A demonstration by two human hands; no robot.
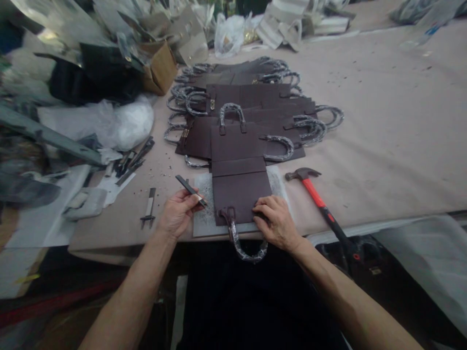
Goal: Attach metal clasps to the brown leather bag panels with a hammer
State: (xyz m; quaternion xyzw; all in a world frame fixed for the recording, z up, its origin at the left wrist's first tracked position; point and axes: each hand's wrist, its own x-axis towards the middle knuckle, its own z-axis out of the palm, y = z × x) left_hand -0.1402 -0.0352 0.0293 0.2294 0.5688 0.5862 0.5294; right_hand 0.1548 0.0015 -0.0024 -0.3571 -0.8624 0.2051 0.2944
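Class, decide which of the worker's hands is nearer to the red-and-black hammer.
Right. The right hand, touching the dark brown panel, lies left of the hammer; the left hand is farther off, across the panel, holding a slim dark tool.

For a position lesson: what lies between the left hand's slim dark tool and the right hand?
Head view: a flat, dark brown, leathery panel on a pale speckled board.

A brown box sits left of a whitish plastic bag.
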